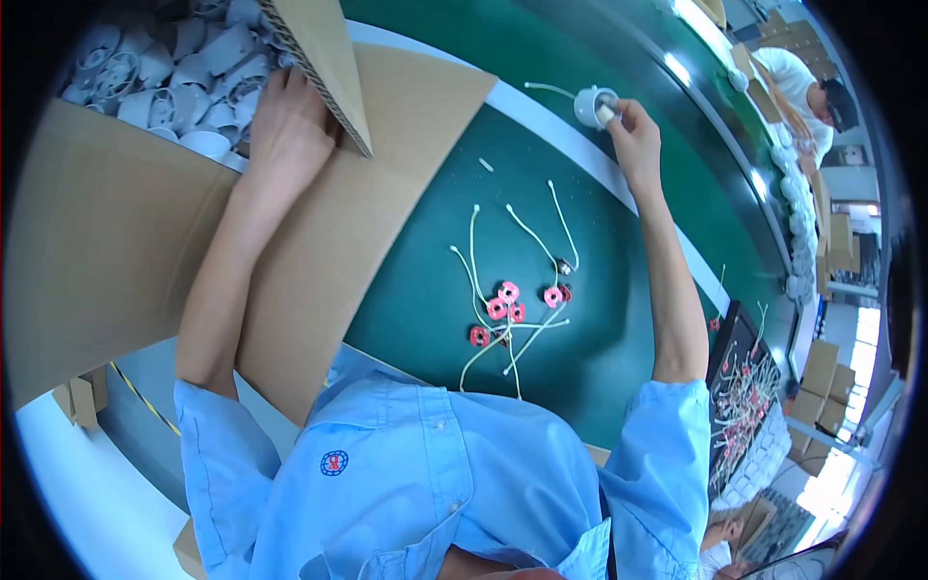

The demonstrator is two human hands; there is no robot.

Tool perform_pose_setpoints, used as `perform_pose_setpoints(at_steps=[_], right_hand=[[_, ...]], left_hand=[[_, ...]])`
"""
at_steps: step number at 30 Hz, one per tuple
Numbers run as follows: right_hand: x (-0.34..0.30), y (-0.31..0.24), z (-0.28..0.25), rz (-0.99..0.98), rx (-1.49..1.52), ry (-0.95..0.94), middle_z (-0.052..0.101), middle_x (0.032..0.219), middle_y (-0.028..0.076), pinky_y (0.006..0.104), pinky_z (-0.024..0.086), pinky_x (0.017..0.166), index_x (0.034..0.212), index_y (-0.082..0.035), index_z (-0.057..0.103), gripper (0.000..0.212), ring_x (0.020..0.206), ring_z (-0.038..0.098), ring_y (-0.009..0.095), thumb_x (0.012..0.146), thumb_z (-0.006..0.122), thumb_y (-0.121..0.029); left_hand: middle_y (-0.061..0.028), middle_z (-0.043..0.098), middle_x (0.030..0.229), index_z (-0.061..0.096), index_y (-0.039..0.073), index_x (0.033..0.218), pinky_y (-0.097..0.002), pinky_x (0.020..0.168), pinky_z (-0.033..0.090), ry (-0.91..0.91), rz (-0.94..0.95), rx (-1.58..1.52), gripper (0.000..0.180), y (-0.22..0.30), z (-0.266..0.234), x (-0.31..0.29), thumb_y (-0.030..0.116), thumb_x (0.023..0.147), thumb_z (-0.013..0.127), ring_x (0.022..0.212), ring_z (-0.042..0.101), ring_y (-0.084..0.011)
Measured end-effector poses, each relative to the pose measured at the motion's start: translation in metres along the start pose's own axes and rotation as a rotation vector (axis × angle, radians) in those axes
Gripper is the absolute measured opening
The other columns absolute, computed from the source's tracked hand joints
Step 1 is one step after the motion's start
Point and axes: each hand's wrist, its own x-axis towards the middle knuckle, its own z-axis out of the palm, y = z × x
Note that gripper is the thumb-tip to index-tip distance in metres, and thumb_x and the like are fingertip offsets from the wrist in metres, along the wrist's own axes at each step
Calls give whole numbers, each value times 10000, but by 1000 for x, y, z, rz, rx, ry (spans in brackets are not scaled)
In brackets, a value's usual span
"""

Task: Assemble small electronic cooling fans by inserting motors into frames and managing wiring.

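- While the left hand [290,126] reaches into the cardboard box [111,222] at the upper left of the frame, its fingertips go down among the white cups [205,144]. A flap hides part of this hand, so I cannot tell if it grips one.
- At the upper right, the right hand [635,145] pinches one white cup with a cord [586,106] between thumb and finger. The two hands are far apart.
- That cup is over the green belt [454,39], past the pale strip at the table's edge. Its pale cord sticks out to the left, and a cream-coloured bit shows inside, by the fingertips.
- On the green table [599,338], in the middle of the frame, lie a few pink-red parts [508,291] with thin pale cords. None of these sits in a cup.
- So the cup in the right hand looks done, or nearly done. I cannot see if its inside part is all the way in.
- Lots seems left: the box holds many loose cups, and the black tray [727,333] at the right holds a big tangle of cords and pink-red bits.
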Motion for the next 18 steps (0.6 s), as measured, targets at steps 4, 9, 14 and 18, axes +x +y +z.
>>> perform_pose_setpoints(at_steps=[4,9,14,18], right_hand=[[-32,-29,-6,-378,11,268,587,806,26,234,427,669,969,-19,607,170,723,537,85,814,538,-17],[-147,-89,-31,-339,189,-534,597,847,86,300,462,618,978,-32,595,213,707,582,182,767,599,-3],[-167,-88,-9,-485,-101,-643,579,787,122,324,459,567,944,-43,549,176,647,572,228,780,603,-10],[-160,-89,-10,-476,-57,-584,575,785,135,332,448,531,968,-36,510,176,591,565,242,806,577,-18]], left_hand=[[-180,545,938,571,1,959,-433,792,436,-17,-45,-94,227,-5,3,-8,49,741,609,957,496,-368],[-168,538,997,577,12,1018,-388,784,459,-42,-77,-349,280,30,-31,-49,70,750,639,938,525,-333],[-156,491,1157,561,45,1123,-349,865,442,31,-2,-459,384,49,-49,-61,53,752,659,1020,528,-301],[-143,460,1230,518,73,1204,-341,905,425,-105,-90,-601,486,51,-49,-63,18,743,662,1085,510,-279]])
